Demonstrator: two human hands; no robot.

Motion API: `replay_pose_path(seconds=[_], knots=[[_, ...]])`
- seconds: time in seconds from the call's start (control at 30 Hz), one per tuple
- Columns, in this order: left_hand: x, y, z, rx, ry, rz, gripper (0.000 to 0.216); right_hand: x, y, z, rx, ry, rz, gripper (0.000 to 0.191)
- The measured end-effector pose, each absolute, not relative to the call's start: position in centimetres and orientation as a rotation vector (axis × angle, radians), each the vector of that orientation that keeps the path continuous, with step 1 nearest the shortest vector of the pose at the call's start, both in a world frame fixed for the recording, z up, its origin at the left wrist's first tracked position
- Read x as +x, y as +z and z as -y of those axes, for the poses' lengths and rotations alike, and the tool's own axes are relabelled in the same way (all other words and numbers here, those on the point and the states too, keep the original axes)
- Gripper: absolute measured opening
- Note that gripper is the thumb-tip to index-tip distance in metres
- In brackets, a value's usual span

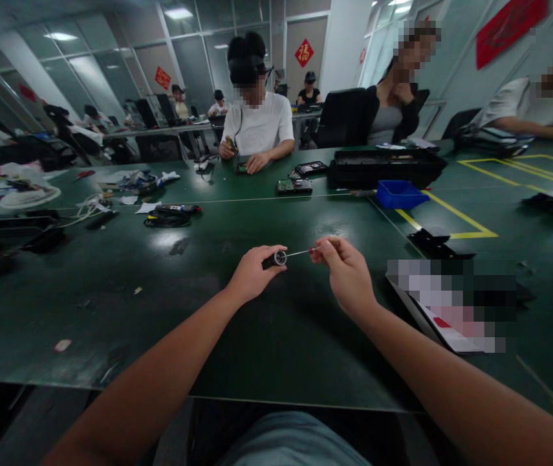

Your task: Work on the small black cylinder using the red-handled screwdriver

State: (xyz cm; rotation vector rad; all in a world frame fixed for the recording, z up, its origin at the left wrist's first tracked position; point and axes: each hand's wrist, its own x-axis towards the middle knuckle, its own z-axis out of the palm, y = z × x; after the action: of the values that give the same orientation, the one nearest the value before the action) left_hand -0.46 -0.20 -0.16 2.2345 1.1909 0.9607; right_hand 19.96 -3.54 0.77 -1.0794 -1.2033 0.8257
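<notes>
In the head view, my left hand (253,272) is closed around a short black cylinder (270,261), which looks like a small flashlight. Its round, silver-rimmed end (281,258) faces right. My right hand (346,272) pinches a thin screwdriver (298,253) by its red handle, much of which the fingers cover. The metal shaft points left, and its tip is at or just inside the cylinder's rim; the exact contact is too small to tell. Both hands are held over the green table (276,343).
A partly blurred white sheet or booklet (451,323) lies right of my forearm. Farther off are black brackets (438,244), a blue bin (401,194), a long black case (385,168), a hard drive (294,187) and coiled black cable (168,217). A person (257,123) handles a circuit board opposite.
</notes>
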Motion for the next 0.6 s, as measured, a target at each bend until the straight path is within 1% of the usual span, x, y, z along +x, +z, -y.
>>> replay_pose_path(seconds=[0.13,0.2,0.37,0.6], knots=[[-0.7,0.1,0.1,2.324,0.996,-1.147,0.038,20.1,0.2,2.6,-0.995,1.058,0.975,0.029],[-0.7,0.1,0.0,2.356,0.964,-1.155,0.037,20.2,0.0,2.3,-1.028,1.08,0.928,0.028],[-0.8,-0.1,-0.2,2.349,0.84,-1.2,0.038,20.2,-0.1,2.4,-1.127,0.899,0.935,0.025],[-0.5,0.3,0.1,2.345,0.812,-1.235,0.039,20.1,0.4,3.2,-1.13,0.778,1.177,0.025]])
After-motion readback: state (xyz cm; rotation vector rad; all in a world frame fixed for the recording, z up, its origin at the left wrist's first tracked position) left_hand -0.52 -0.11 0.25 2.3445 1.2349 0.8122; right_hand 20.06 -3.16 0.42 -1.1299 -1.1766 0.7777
